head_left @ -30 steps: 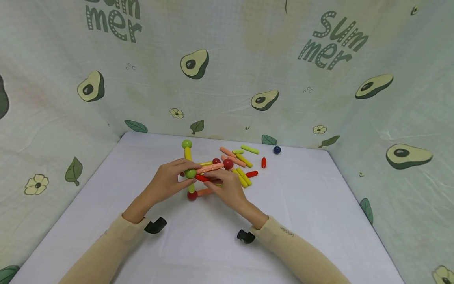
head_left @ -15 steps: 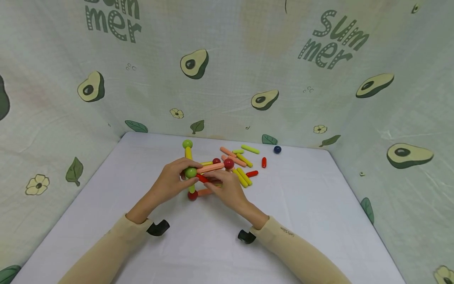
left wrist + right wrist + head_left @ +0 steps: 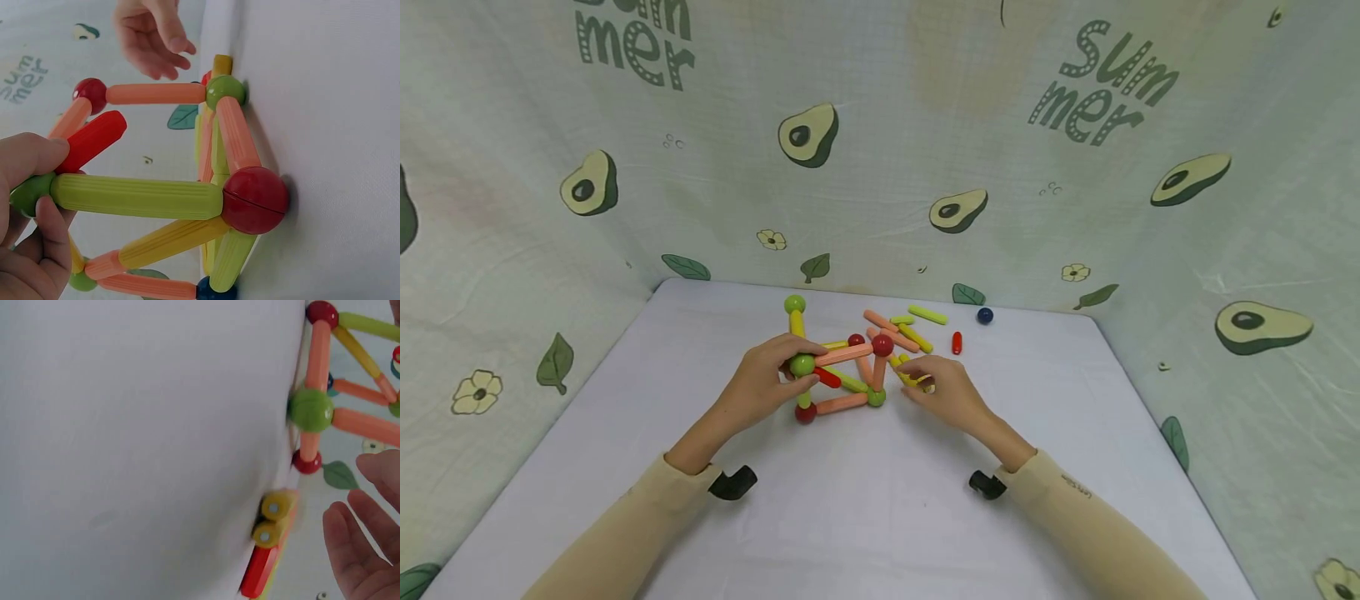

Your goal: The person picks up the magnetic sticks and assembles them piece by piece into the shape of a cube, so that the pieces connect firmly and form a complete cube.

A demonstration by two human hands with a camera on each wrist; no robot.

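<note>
A framework of magnetic sticks and balls stands on the table. My left hand [image 3: 767, 379] pinches the green ball [image 3: 802, 365] at its near top corner. From that ball a short red stick [image 3: 97, 140] juts out with its other end free, beside the left thumb. A salmon stick [image 3: 844, 354] runs from the same ball to a red ball [image 3: 883, 345], and a light green stick [image 3: 137, 195] goes down to another red ball [image 3: 255, 200]. My right hand [image 3: 951, 393] hovers by two yellow sticks [image 3: 269, 519], its fingers loosely bent around nothing.
Several loose salmon, yellow and green sticks [image 3: 928, 315] lie behind the right hand. A small red stick [image 3: 957, 342] and a dark blue ball [image 3: 985, 316] lie farther right. Patterned cloth [image 3: 880, 167] walls off the back and sides of the white table [image 3: 880, 517].
My right hand has let go of the red stick and moved right, to the loose yellow sticks. My left hand keeps its hold on the green ball; the framework stays in place.
</note>
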